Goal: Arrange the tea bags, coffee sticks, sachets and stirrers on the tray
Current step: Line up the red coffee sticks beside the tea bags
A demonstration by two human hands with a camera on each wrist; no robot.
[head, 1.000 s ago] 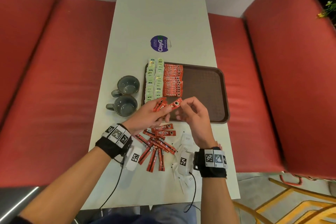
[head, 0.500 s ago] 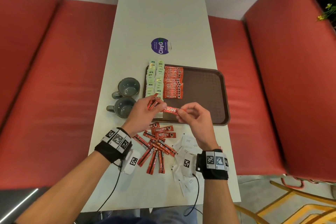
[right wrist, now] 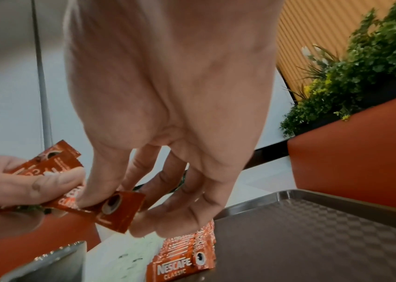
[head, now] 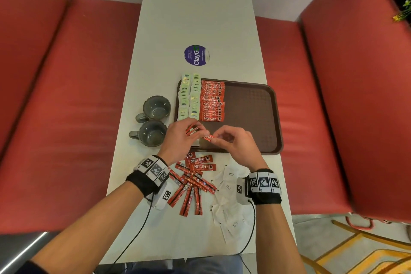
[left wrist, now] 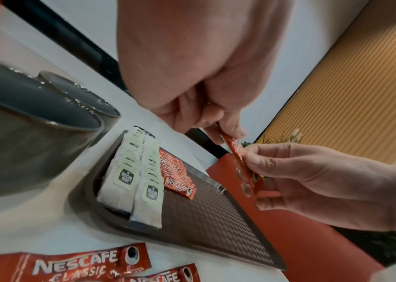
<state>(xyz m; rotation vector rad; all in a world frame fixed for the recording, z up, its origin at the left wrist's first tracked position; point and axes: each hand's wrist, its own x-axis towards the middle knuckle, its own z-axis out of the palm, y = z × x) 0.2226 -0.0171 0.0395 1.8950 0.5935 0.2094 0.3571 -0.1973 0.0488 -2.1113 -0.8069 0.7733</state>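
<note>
Coffee stick [head: 208, 137] pinched at one end by right hand [head: 235, 147], over near edge of tray [head: 251, 118]. Left hand [head: 178, 140] grips spare sticks [head: 191, 129] as feeder bundle, likely so right hand lays one at a time. Stick probably bound for red row [head: 212, 101] beside tea bags [head: 189, 98]. Loose sticks [head: 193, 182] and white sachets [head: 226, 198] wait on table [head: 195, 6].

red coffee sticks [head: 212, 101] beside pale green tea bags [head: 189, 98] on the brown checker-textured tray [head: 251, 115]; grey cups [head: 155, 108] beside it.
</note>
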